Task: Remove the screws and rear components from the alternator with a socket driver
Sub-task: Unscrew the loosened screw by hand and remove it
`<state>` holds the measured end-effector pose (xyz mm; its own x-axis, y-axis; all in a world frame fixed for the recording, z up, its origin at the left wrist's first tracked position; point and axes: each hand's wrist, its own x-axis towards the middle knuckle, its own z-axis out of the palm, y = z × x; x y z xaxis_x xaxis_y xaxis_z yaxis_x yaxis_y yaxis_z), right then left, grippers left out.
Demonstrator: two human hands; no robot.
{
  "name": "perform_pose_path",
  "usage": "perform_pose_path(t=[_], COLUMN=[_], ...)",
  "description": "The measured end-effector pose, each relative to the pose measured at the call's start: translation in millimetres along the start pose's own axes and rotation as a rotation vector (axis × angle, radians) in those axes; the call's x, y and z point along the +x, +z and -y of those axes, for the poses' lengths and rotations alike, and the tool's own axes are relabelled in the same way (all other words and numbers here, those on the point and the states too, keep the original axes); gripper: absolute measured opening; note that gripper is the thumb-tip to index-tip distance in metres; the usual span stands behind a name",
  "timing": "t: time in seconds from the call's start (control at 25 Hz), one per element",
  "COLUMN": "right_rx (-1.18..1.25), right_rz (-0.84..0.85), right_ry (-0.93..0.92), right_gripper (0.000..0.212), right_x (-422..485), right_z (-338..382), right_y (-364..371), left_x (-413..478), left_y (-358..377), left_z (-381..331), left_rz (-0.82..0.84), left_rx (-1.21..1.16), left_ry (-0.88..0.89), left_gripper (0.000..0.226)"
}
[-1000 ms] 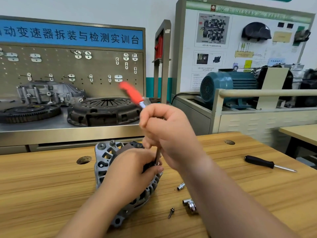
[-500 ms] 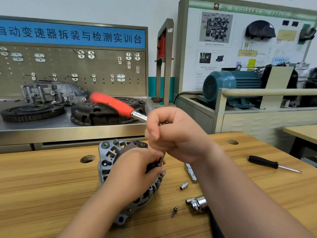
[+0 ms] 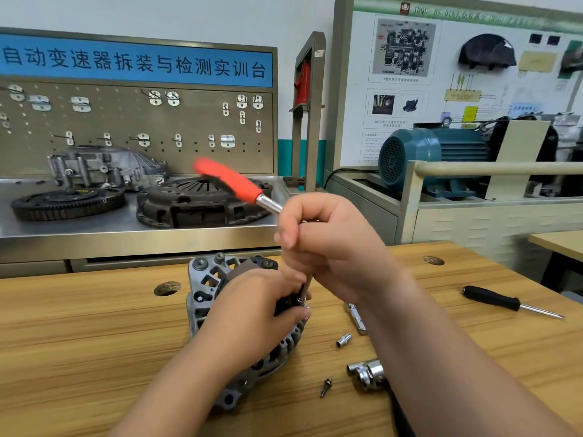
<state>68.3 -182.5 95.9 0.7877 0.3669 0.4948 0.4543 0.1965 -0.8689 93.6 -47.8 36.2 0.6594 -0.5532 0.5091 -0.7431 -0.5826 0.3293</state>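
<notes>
My left hand (image 3: 252, 313) grasps the grey cast-metal alternator (image 3: 202, 291), which stands on the wooden bench (image 3: 79, 342). My right hand (image 3: 331, 247) clenches the red-handled steel socket driver (image 3: 230, 181), tip at the alternator's rear.

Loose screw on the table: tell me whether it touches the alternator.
Apart. The head view shows bare table between the screw and the alternator.

I work at a wooden desk (image 3: 94, 342) with round holes (image 3: 167, 287) in its top. Behind it stands a steel-topped desk (image 3: 94, 228) backed by a grey pegboard (image 3: 195, 121) under a blue sign (image 3: 135, 63). To the right, a teal motor (image 3: 441, 152) sits before a white diagram board (image 3: 448, 89). The wall (image 3: 157, 14) is pale and evenly lit.
</notes>
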Motion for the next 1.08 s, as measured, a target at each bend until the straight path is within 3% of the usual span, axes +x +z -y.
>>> perform_pose_path(t=[0.08,0.16,0.24,0.36,0.44,0.48,0.52,0.56,0.64,0.68,0.72,0.76,0.84,0.92,1.0,1.04,1.08], right_rx=[-0.062,-0.065,-0.078,0.006,0.095,0.111,0.094,0.043,-0.07,-0.081,-0.076,-0.057,-0.005,0.067,0.07,0.029,-0.032], right_rz=[-0.385,-0.546,-0.412,0.233,0.358,0.338,0.241,0.076,-0.361,-0.486,-0.495,-0.395,0.039,0.325,0.291,0.164,-0.025], right_ry=[-0.167,-0.253,-0.187,0.06,0.112,0.107,0.084,0.034,-0.134,-0.172,-0.171,-0.13,-0.002,0.085,0.077,0.044,-0.014], right_gripper=[0.036,0.034,0.034,0.042,0.039,0.039,0.04,0.039,0.033,0.031,0.031,0.032,0.042,0.052,0.051,0.047,0.042], right_x=[-8,-13,-10,1,4,4,3,0,-11,-13,-14,-12,-5,-2,0,-1,-3], right_z=[-14,-20,-15,8,14,11,5,-1,-12,-15,-16,-13,4,16,11,6,-2], right_y=[14,21,14,-3,-11,-13,-9,-3,11,13,12,7,-4,-13,-12,-6,0], left_x=[2,2,2,0,-1,-2,0,0,1,3,3,3,1,-1,-1,0,1], left_y=[0,2,4,4,3,2,2,2,5,5,5,4,3,2,3,3,4], left_z=[0,-1,1,1,0,-1,-1,0,0,0,1,-1,-1,0,1,1,0], left_rz=[0.005,0.001,-0.015,-0.067,-0.066,-0.068,-0.048,-0.056,-0.044,-0.031,-0.03,-0.042,-0.039,-0.05,-0.058,-0.064,-0.069], left_rx=[-0.005,0.005,0.008,-0.044,-0.045,-0.053,-0.05,-0.041,-0.003,0.023,0.037,0.044,-0.006,-0.017,-0.039,-0.045,-0.021], left_ry=[0.012,0.025,0.01,-0.03,0.007,0.016,-0.001,-0.014,-0.009,-0.009,0.006,0.001,-0.006,0.009,-0.002,-0.012,-0.026], left_gripper=[0.006,0.006,0.004,0.01,0.032,0.031,0.017,0.004,0.018,0.02,0.021,0.024,0.011,0.028,0.015,0.004,0.011])
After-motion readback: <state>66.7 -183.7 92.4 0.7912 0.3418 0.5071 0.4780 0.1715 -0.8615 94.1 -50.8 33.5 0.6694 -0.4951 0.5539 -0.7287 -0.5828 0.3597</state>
